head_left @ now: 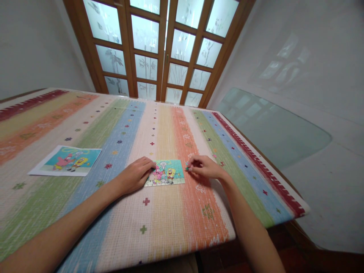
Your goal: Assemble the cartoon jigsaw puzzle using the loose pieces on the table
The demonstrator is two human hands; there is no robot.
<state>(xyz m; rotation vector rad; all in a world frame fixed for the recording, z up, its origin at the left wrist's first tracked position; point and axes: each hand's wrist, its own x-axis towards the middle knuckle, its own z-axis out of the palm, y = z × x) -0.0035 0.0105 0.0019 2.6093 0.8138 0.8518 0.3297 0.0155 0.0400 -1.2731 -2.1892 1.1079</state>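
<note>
A small cartoon jigsaw puzzle (pixel 167 172) lies flat on the striped tablecloth (pixel 159 220), near the middle. My left hand (pixel 136 175) rests on the puzzle's left edge, fingers curled down against it. My right hand (pixel 203 167) sits just off the puzzle's right edge, fingers pinched on a small teal puzzle piece (pixel 187 165) at that edge.
A printed reference picture (pixel 66 160) of the same cartoon lies on the cloth at the left. The table's right edge (pixel 267 178) runs diagonally close to my right arm. Behind the table stand wooden doors with frosted glass (pixel 159 49). A glass sheet (pixel 273 125) leans by the right wall.
</note>
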